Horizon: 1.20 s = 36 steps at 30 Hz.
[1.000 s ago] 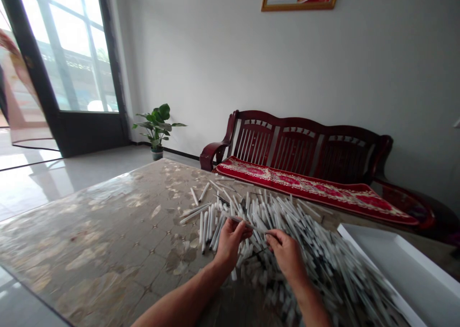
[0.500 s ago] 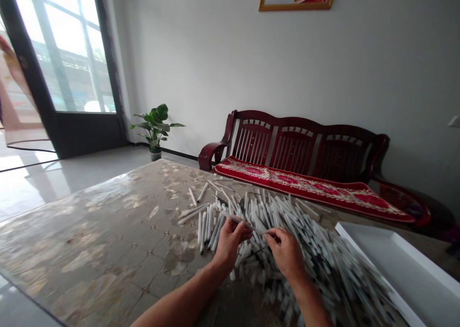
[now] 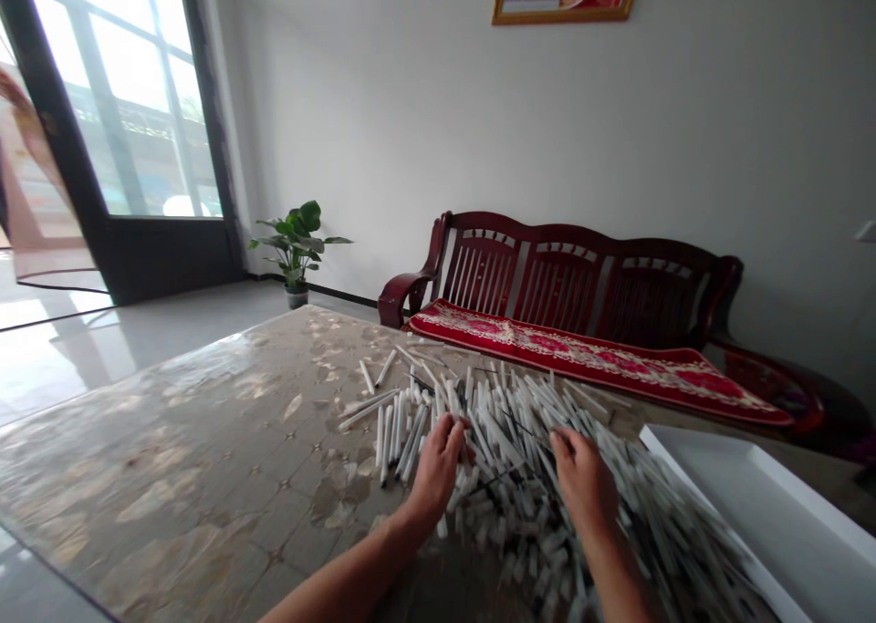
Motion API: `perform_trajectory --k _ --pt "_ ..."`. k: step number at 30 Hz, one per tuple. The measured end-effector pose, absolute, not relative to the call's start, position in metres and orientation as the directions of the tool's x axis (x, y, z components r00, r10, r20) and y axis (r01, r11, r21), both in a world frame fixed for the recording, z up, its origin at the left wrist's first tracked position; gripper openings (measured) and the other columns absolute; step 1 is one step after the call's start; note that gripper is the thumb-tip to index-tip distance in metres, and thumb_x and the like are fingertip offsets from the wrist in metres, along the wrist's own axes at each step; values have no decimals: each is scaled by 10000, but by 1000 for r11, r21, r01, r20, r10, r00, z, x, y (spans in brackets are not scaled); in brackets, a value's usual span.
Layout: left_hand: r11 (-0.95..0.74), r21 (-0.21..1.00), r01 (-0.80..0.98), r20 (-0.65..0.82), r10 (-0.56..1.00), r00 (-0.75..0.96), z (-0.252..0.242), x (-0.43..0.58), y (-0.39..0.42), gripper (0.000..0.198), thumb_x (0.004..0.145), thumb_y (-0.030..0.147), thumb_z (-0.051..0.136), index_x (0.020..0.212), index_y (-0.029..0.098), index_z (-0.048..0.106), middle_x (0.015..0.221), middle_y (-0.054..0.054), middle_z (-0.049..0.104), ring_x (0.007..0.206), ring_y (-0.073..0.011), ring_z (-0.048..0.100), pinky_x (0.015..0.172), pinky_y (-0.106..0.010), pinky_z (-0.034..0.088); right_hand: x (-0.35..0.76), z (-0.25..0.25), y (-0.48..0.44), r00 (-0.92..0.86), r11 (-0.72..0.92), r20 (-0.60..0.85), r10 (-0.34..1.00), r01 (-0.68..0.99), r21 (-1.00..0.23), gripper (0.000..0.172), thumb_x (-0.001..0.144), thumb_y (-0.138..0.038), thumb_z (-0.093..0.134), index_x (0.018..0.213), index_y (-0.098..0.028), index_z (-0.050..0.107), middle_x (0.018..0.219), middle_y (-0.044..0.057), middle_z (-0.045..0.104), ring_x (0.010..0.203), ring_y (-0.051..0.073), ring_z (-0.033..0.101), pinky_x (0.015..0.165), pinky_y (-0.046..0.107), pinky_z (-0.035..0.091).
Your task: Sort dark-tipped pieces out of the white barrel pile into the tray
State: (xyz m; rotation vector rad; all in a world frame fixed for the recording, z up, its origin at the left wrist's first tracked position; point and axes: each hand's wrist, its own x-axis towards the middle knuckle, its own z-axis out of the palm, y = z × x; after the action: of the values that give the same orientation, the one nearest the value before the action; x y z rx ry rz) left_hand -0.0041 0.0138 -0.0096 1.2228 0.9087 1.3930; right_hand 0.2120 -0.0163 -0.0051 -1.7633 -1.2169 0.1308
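A big heap of thin white pen tubes [image 3: 547, 450] covers the right half of the patterned table [image 3: 205, 459]. My left hand [image 3: 436, 466] lies on the heap's left edge, fingers reaching forward and down onto the tubes. About a hand's width to its right, my right hand [image 3: 586, 479] rests on top of the heap with its fingers stretched forward among the tubes. Neither hand has a tube lifted out of the heap. Several loose tubes [image 3: 383, 395] lie spread just beyond my left hand.
A white tray [image 3: 773, 504] stands at the table's right edge beside the heap. Behind the table is a dark wooden bench [image 3: 568, 285] with a red cushion. A potted plant [image 3: 297, 244] stands by the glass door [image 3: 116, 130]. A framed picture hangs on the wall.
Before, both hands pinched one thin tube between them above the heap. Now that tube is gone from view, the hands have moved apart and lie on the heap, the right one farther right.
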Motion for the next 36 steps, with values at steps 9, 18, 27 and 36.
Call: perform_trajectory --k 9,18,27,36 --pt "-68 985 -161 126 914 386 -19 8 -8 364 816 538 601 837 182 672 556 46 462 483 -101 347 445 -218 260 146 12 -26 213 185 227 950 199 -962 589 815 -713 506 998 -175 658 697 22 645 634 188 604 540 266 446" --pt "257 952 -164 -106 784 612 3 -4 -3 397 755 501 642 912 147 730 530 85 358 407 -55 192 390 -206 119 165 9 -22 258 144 185 948 170 -975 464 837 -670 465 782 -226 585 528 -40 463 465 145 420 456 269 339" --pt "-279 960 17 269 937 223 -15 -7 9 291 739 282 670 1008 250 777 744 -15 697 648 -166 564 631 -237 425 196 11 -26 199 -3 206 958 727 -687 373 807 -600 551 777 -271 723 642 11 694 631 211 641 559 268 396" --pt "-407 900 156 352 889 292 -17 -1 -2 311 776 233 663 1071 312 723 843 -15 757 782 -210 678 733 -259 459 178 10 -24 100 75 140 985 480 -874 355 756 -517 595 650 -188 674 510 -25 577 499 148 527 481 241 370"
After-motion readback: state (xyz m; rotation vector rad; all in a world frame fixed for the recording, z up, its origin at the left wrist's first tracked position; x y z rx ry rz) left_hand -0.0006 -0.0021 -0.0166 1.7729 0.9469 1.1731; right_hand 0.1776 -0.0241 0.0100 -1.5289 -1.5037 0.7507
